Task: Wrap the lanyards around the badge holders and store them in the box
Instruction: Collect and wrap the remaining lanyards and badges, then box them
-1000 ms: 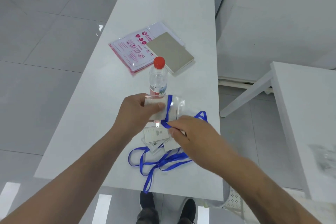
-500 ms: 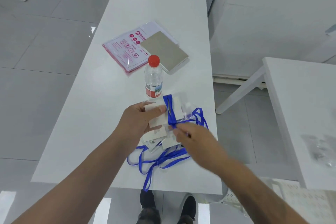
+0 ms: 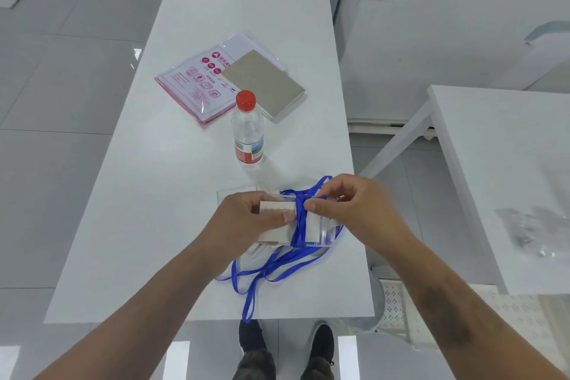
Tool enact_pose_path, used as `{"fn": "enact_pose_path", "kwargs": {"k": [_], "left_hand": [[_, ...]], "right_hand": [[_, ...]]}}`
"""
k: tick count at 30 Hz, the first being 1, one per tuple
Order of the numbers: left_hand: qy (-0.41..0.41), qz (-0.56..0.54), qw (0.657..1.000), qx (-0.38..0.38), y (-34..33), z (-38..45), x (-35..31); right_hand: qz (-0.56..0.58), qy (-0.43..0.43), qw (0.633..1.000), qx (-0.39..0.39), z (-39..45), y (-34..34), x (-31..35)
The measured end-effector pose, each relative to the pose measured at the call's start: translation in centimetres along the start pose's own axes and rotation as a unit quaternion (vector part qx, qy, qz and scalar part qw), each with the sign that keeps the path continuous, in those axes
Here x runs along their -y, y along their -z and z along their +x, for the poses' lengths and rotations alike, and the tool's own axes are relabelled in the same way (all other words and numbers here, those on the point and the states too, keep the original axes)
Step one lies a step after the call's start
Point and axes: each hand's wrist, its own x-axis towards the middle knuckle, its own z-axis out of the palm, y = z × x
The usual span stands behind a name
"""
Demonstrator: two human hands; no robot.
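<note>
white table (image 3: 185, 194), glossy grey tiled floor (image 3: 55, 86), second table (image 3: 509, 179) right

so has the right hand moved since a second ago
Yes. The right hand went from the badge holder's near edge to its far edge, toward the water bottle.

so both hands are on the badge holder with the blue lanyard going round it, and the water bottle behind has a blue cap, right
Nearly. The head view shows the left hand and right hand on the badge holder with the blue lanyard going round it, but the water bottle behind has a red cap, not a blue one.
</note>
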Motion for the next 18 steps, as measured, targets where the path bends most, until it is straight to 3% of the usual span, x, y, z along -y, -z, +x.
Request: {"fn": "enact_pose_path", "kwargs": {"k": [3, 18], "left_hand": [[0.006, -0.004, 1.000, 0.008, 0.1, 0.3, 0.2], [0.024, -0.025, 0.999, 0.018, 0.2, 0.9, 0.3]], "right_hand": [[0.078, -0.040, 0.996, 0.002, 0.0, -0.4, -0.5], [0.098, -0.058, 0.993, -0.040, -0.7, -1.2, -2.0]]}}
